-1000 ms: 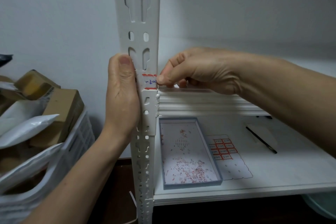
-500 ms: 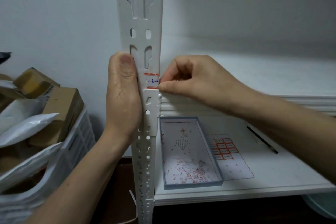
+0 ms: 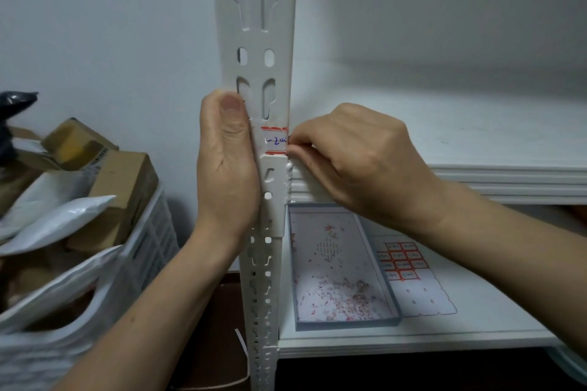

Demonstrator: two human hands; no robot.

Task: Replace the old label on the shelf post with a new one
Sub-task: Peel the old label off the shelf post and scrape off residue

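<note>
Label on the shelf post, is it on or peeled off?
On: the label lies flat on the post, both red edges showing; the right hand pinches at its right edge.

Middle: the shelf post (image 3: 254, 25) stands up the middle of the frame.
On the post: the label (image 3: 275, 140) sits between the two hands.
Hands: the left hand (image 3: 225, 162) holds the post's left side. The right hand (image 3: 355, 159) pinches the label's right edge.
Lower right: a tray (image 3: 349, 325) lies on the lower shelf (image 3: 492, 324), just right of the post. A sticker sheet (image 3: 413, 276) lies at the tray's right.
Left: a basket (image 3: 152, 232) holds boxes (image 3: 124, 181) and bags (image 3: 57, 219).
</note>
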